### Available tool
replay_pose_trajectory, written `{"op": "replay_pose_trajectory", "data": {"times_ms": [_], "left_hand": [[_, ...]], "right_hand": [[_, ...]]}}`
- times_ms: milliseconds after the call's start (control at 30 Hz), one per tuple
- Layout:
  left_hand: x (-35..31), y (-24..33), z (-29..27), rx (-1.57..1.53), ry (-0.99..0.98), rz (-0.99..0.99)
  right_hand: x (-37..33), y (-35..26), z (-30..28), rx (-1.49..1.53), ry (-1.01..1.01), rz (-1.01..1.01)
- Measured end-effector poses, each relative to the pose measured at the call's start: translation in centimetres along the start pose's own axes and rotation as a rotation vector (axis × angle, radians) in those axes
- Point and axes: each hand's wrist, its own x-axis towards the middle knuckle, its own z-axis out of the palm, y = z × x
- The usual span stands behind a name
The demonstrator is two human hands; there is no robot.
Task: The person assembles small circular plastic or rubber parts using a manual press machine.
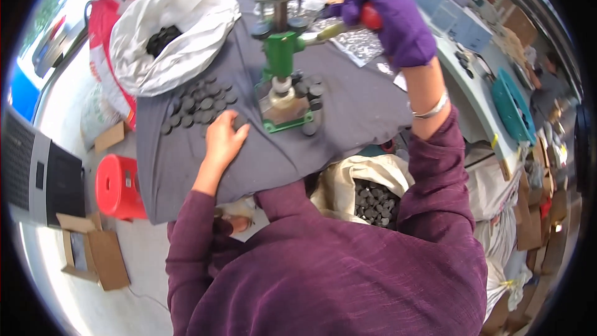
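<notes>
The gloved right hand (pixel 385 12) is wrapped tight around the red-tipped lever (pixel 348 25) of a green hand press (pixel 283 56), which stands on the grey cloth (pixel 186 168) below and left of that grip. The bare left hand (pixel 222 140) lies fingers together on a small dark disc (pixel 239 122) beside the press base. The discs (pixel 199 102) look light, hard and slippery, best pinched by the rim; the lever looks stiff, best held at its end.

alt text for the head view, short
A person's right hand, in a purple glove, grips the red-handled lever of a green hand press on a grey-covered table. The bare left hand rests on the cloth by a spread of dark round discs.
</notes>
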Motion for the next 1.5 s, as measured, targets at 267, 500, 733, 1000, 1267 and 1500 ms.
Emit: {"op": "replay_pose_trajectory", "data": {"times_ms": [267,500,733,1000,1267,1500], "left_hand": [[3.6,4.7,2.8,-0.292,0.000,-0.104],[4.9,5.0,4.2,-0.144,0.056,-0.001],[5.6,6.3,6.1,-0.173,0.097,-0.092],[5.9,5.5,6.6,-0.148,0.085,-0.094],[3.8,4.1,3.4,-0.096,0.239,0.118],[0.1,-1.1,0.0,0.631,0.072,0.069]], "right_hand": [[2.4,2.3,-0.3,0.129,-0.240,-0.359],[-0.4,-1.7,2.4,0.127,0.139,0.135],[-2.4,0.8,0.7,0.091,0.043,0.061],[-6.9,1.8,3.1,-0.154,0.046,0.069],[-12.8,9.1,2.8,-0.361,-0.046,-0.280],[-9.7,3.1,2.3,-0.133,-0.075,0.223]]}}
